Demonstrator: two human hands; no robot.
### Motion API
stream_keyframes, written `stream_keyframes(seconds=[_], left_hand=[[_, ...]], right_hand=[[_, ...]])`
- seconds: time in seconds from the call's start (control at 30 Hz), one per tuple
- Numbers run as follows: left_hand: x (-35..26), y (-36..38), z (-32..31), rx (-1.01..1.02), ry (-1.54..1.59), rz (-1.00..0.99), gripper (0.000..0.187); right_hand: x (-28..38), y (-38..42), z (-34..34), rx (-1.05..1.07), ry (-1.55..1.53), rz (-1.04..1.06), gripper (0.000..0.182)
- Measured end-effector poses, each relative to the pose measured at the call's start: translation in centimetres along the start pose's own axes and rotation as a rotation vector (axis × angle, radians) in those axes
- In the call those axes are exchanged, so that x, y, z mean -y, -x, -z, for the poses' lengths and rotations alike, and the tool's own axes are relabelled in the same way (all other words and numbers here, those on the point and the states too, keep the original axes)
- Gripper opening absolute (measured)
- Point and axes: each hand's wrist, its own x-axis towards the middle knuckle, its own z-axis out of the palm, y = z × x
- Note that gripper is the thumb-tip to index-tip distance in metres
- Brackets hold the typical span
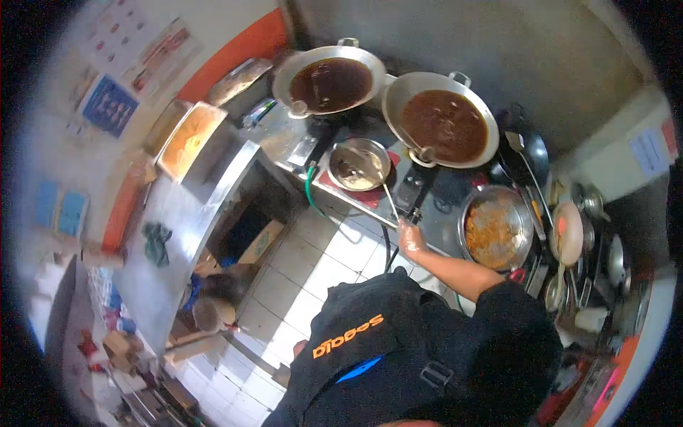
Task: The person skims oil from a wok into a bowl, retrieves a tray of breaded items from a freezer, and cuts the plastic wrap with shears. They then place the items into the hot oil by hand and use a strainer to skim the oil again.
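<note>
Pan (356,188): the small one, sitting near the front edge of the counter (276,141), just before the gap between two big woks, a red piece (368,198) showing beneath its rim. Some pale stuff (371,168) lies inside; from where I stand I can't tell what.
Handle: slim and light, running from the pan toward the person. Whether it belongs to the pan or to a tool resting in it, I can't make out.
Tipping: my first worry. With the pan so near the edge, a hard pull or push on that handle could tilt it and send the contents onto the floor (302,257).
Woks: the left wok (283,80) and the right wok (395,107) both hold dark brown liquid. If it is hot, a knock from the pan or a careless reach could splash the forearm.
Hose: a green hose (309,188) hangs at the counter's edge, near the pan; a swinging pan might catch it.
Right hand (410,238): closed around the handle, fingers curled, in what looks like a clear glove.
Left hand (300,348): probably the sliver beside the dark shirt (398,341), well apart from the right; how far open, or whether it holds anything, I cannot tell.
</note>
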Motion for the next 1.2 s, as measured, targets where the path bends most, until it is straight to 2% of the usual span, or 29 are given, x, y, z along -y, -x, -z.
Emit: stream_keyframes(seconds=[0.03,0.07,0.2,0.27,0.3,0.33,0.4,0.43,0.47,0.5,0.57,0.63,0.73,0.8,0.9,0.97,1.03,1.1,1.13,1.2], left_hand=[[0.2,-0.5,0.9,0.013,-0.02,-0.025,0.02],[0.4,-1.1,1.5,0.031,-0.041,-0.047,0.02],[0.9,-3.1,4.3,0.078,-0.061,-0.081,0.019],[1.0,-4.1,6.2,0.101,-0.053,-0.07,0.019],[1.0,-4.7,6.9,0.112,-0.042,-0.059,0.019],[0.8,-5.2,7.7,0.123,-0.025,-0.046,0.019],[0.4,-6.0,9.1,0.139,0.004,-0.019,0.019],[0.1,-6.1,9.7,0.139,0.018,-0.004,0.019],[0.1,-6.6,10.3,0.143,0.029,0.003,0.019],[0.0,-7.0,10.7,0.145,0.035,0.006,0.019],[-0.1,-7.7,11.7,0.148,0.041,0.01,0.019],[-0.1,-8.1,12.6,0.152,0.041,0.008,0.019],[0.2,-8.8,13.6,0.159,0.043,0.006,0.019],[0.3,-9.0,14.1,0.158,0.046,0.0,0.018],[0.3,-9.3,14.9,0.15,0.063,-0.008,0.018],[-0.3,-9.5,15.4,0.143,0.085,-0.017,0.018],[-1.0,-9.6,16.0,0.137,0.119,-0.026,0.018],[-2.8,-10.0,16.6,0.124,0.199,-0.047,0.018],[-3.9,-10.4,16.9,0.125,0.253,-0.067,0.018],[-8.0,-11.5,17.4,0.152,0.398,-0.121,0.018]], right_hand=[[-1.1,-0.5,-0.9,0.024,-0.022,-0.034,0.028],[-0.4,-0.4,-1.5,-0.117,-0.073,-0.036,0.033],[0.2,0.3,-3.0,-0.157,-0.133,-0.136,0.031],[0.3,-0.1,-4.5,-0.286,-0.309,-0.032,0.028],[1.6,-0.5,-5.1,-0.138,-0.602,-0.311,0.024],[3.5,-0.1,-4.3,-0.223,-0.26,-0.169,0.022],[2.8,-2.3,-8.9,-0.166,-1.076,-0.06,0.016],[3.3,-4.8,-12.4,-0.257,-1.288,-0.059,0.009],[4.5,-4.5,-11.2,-0.051,-1.639,-0.193,0.006],[5.6,-4.6,-9.7,-0.07,-1.644,-0.192,0.006],[7.1,-5.6,-8.3,0.088,-1.776,-0.579,0.005],[6.9,-6.2,-8.7,0.074,-1.804,-0.615,0.007],[5.6,-6.1,-10.0,0.167,-1.753,-0.639,0.01],[4.6,-5.1,-9.8,0.264,-1.817,-0.523,0.013],[3.5,-4.2,-9.6,0.315,-1.743,-0.543,0.018],[2.3,-4.0,-10.8,0.256,-1.715,-0.535,0.019],[1.6,-3.2,-11.2,-0.152,-1.415,-0.761,0.021],[-1.5,-1.7,-12.3,-0.254,-0.735,-0.673,0.041],[-1.3,-0.2,-11.4,-0.258,-0.731,-0.671,0.041],[0.6,3.2,-8.1,-0.572,-0.753,-0.619,0.047]])
